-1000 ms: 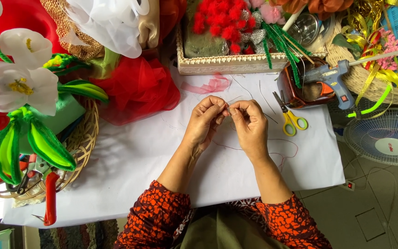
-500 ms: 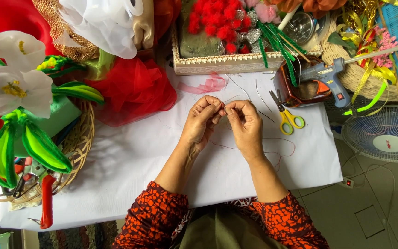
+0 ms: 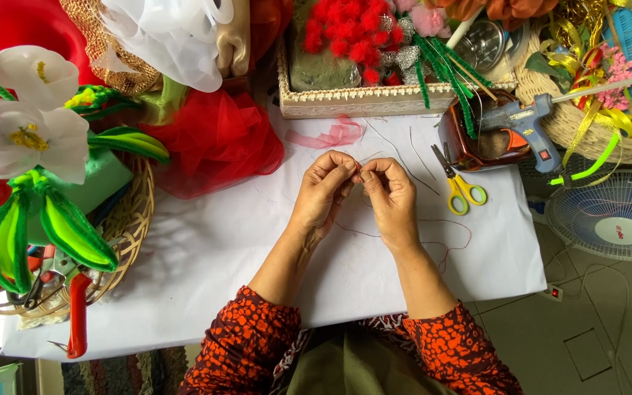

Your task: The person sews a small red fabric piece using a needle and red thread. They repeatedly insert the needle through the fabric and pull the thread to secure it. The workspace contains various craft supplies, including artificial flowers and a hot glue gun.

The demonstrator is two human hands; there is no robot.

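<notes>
White paper covers the desk [image 3: 206, 256], and on it both hands meet near the middle. The left hand [image 3: 323, 192] and the right hand [image 3: 389, 197] have their fingers [image 3: 345, 170] drawn together, pinched on a thin wire [image 3: 385, 157] that runs between the fingertips; a fine red thread [image 3: 433, 223] loops loosely over the paper to the right of the right wrist (what exactly sits at the pinch point is too small to make out). Both sleeves carry an orange and black pattern.

Just beyond the hands lies a scrap of pink ribbon [image 3: 330, 135], and to the right a pair of yellow-handled scissors [image 3: 459, 183] rests flat beside a blue glue gun [image 3: 524, 124], which is propped on a brown box [image 3: 469, 143]. Along the far edge stands a shallow tray with a lace-trimmed rim [image 3: 360, 99], filled with red pompoms and green pipe cleaners. Red tulle [image 3: 217, 143] spills onto the paper at the left, next to a wicker basket [image 3: 129, 227] holding white fabric flowers [image 3: 27, 128] with green leaves. A tool with a red handle [image 3: 78, 322] lies at the desk's near left corner.

Off the right edge, the floor is grey tile [image 3: 587, 329]; a white fan grille [image 3: 608, 216] lies there, with a cable trailing to a small switch [image 3: 551, 292]. Another woven basket [image 3: 572, 117] with yellow ribbons sits behind the glue gun.
</notes>
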